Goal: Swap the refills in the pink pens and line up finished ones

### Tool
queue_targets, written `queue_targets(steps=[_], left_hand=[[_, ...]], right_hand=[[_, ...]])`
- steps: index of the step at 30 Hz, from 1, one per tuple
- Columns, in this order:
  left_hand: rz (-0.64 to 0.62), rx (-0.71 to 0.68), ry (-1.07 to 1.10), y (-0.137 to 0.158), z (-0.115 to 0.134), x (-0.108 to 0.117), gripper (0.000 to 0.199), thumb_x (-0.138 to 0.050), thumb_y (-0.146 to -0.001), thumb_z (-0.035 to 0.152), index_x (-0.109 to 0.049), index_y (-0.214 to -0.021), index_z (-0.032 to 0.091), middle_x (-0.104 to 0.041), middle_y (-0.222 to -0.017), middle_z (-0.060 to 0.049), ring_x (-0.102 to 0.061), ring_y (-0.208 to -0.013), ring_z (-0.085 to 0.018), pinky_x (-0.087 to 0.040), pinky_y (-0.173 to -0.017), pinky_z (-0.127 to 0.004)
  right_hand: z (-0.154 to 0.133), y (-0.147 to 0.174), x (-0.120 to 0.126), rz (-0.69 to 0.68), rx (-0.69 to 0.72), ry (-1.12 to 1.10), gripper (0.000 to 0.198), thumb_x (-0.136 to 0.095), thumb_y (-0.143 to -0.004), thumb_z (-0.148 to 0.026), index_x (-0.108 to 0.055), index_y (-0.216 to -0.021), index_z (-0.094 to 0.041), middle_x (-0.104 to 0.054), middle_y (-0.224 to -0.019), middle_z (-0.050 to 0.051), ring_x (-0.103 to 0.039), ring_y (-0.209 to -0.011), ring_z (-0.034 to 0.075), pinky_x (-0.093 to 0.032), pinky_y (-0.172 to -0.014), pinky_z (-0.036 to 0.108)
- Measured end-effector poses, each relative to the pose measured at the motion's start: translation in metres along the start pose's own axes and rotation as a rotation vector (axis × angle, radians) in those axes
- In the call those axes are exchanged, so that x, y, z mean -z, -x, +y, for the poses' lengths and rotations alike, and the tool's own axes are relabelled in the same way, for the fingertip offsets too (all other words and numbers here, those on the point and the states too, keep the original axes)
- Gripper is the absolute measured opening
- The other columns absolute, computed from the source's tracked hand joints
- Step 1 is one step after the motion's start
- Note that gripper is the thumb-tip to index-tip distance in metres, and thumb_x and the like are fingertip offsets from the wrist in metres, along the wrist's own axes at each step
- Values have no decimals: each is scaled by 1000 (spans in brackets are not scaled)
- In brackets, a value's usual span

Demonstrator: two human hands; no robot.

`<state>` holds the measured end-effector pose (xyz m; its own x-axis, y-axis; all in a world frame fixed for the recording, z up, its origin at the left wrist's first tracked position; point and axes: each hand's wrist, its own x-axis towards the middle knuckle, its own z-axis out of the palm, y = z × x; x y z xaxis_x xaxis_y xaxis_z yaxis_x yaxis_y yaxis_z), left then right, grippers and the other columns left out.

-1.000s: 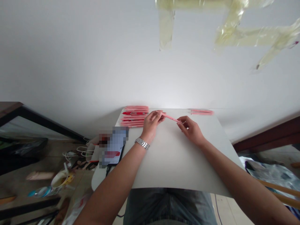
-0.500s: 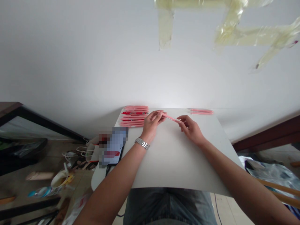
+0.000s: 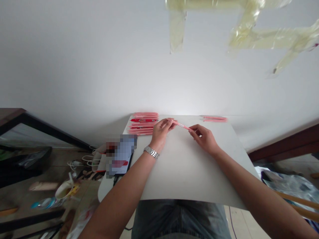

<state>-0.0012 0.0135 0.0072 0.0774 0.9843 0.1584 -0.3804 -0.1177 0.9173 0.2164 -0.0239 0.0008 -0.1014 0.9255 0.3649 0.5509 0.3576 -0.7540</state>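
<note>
A slim pink pen (image 3: 183, 126) with a white label on its side is held slantwise above the table, its left end higher in the view. My left hand (image 3: 162, 128), with a metal watch on the wrist, pinches the left end. At the other end, the fingertips of my right hand (image 3: 203, 136) close on the pen. Beside my left hand lies a stack of pink pens (image 3: 141, 131), with a red pen (image 3: 143, 120) across the upper part. Two or so more pink pens (image 3: 215, 119) rest at the back right.
The white table (image 3: 189, 172) stands against a wall with yellowed tape (image 3: 176, 31). A blurred-out phone (image 3: 124, 154) with a cable lies at the table's left edge. On the floor at left are a cup (image 3: 63, 190) and a bottle (image 3: 46, 203); plastic bags (image 3: 291, 182) are at right.
The pen has turned about its length, so its white label now faces me. My right fingers have shifted slightly on its end; my left hand stays nearly in place.
</note>
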Motion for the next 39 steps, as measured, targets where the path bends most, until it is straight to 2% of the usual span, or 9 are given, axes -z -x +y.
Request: queue_targets(steps=[7, 13, 18, 21, 23, 28, 34, 36, 39], left_hand=[[-12, -14, -5, 1, -1, -1, 32, -76, -87, 47, -78, -96, 16, -76, -111, -13, -72, -109, -22, -57, -98, -34], [-7, 3, 48, 0, -4, -1, 35, -77, -86, 47, -73, -104, 17, -75, -113, -12, -71, -112, -22, -55, -101, -38], [71, -150, -218, -2, -2, 3, 35, -75, -87, 47, -69, -108, 20, -74, -111, -10, -69, -108, -21, -52, -101, -37], [-10, -265, -455, 1, 1, 3, 28, -67, -94, 45, -70, -108, 22, -72, -114, -10, -67, -110, -22, -50, -100, -36], [-89, -276, -532, 5, 2, 1, 27, -62, -97, 46, -70, -105, 22, -73, -111, -10, -67, -107, -22, -51, -96, -34], [-219, -195, -560, 10, 2, -3, 33, -54, -100, 50, -66, -91, 20, -71, -93, -6, -66, -87, -18, -49, -83, -28], [-330, -134, -650, 13, 5, -4, 42, -47, -103, 51, -55, -76, 20, -54, -68, 1, -48, -61, -13, -38, -63, -26], [-359, -109, -658, 14, 6, -5, 44, -48, -102, 53, -55, -74, 20, -53, -66, 2, -47, -60, -12, -37, -62, -26], [-427, -73, -589, 17, 8, -10, 39, -56, -98, 54, -62, -83, 19, -62, -74, 0, -56, -67, -13, -42, -66, -25]], right_hand=[[0, -1, 0, -18, 4, -17, 36, -53, -101, -53, -67, -101, -20, -68, -81, 4, -61, -66, 16, -48, -63, 30], [3, 0, 0, 12, -105, -140, 41, -62, -94, -62, -67, -105, -22, -67, -85, 3, -59, -62, 15, -48, -59, 29], [5, -1, 1, 45, -156, -287, 44, -63, -92, -65, -65, -103, -22, -58, -71, -1, -57, -60, 15, -46, -57, 29], [3, -3, 1, 85, -139, -369, 41, -64, -92, -63, -63, -97, -23, -57, -74, -1, -56, -60, 14, -45, -56, 28], [0, -4, 1, 98, -138, -397, 40, -63, -93, -63, -61, -93, -22, -57, -73, -1, -55, -59, 13, -45, -57, 28], [-5, -4, 3, 89, -155, -428, 40, -56, -99, -61, -57, -87, -22, -56, -66, -3, -52, -58, 13, -44, -61, 29], [-4, -3, 3, 56, -193, -443, 44, -56, -97, -64, -56, -85, -22, -57, -65, -2, -51, -59, 14, -43, -61, 29], [-4, -3, 3, 46, -193, -429, 45, -56, -97, -65, -55, -83, -23, -57, -65, -2, -52, -59, 14, -44, -62, 29], [-5, -3, 3, 28, -183, -413, 45, -56, -97, -64, -53, -81, -23, -57, -65, -2, -52, -59, 13, -44, -62, 29]])
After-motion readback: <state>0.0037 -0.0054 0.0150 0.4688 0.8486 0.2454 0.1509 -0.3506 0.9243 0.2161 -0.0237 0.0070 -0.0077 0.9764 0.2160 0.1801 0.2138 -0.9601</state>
